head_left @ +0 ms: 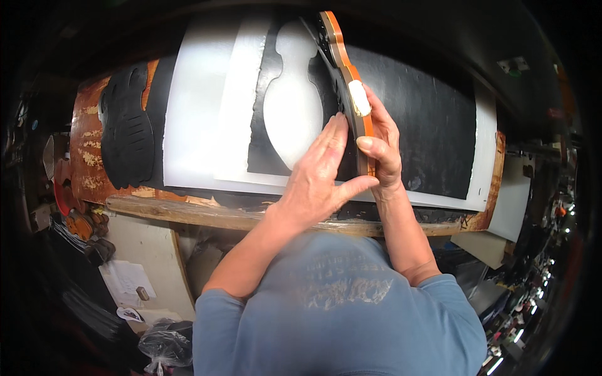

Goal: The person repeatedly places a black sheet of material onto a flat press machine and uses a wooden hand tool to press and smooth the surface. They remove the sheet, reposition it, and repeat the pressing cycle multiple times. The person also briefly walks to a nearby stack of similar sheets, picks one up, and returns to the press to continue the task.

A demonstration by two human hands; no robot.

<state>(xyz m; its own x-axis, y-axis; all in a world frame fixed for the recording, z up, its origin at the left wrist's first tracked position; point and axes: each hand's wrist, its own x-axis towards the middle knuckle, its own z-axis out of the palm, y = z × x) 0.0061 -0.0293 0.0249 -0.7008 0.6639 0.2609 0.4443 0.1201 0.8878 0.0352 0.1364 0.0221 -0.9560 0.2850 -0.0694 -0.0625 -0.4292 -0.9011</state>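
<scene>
My right hand (384, 147) grips an orange-edged, sole-shaped cutting die (347, 72) that stands tilted up on its side. A white patch sits on its orange edge near my fingers. My left hand (316, 169) lies with straight fingers against the die's dark inner face, and its thumb reaches the near end of the orange edge. Beside the die, a black sheet (260, 141) has a sole-shaped hole through which the white board (232, 150) shows. A thin dark strip leans along the die's left side; whether it is joined to the die I cannot tell.
Another black sheet (433, 125) lies to the right on white backing. Black sole-shaped pieces (127, 135) are stacked at the left on the worn brown table (84, 141). A wooden rail (182, 208) runs along the front edge. A clear plastic bag (166, 344) is at the lower left.
</scene>
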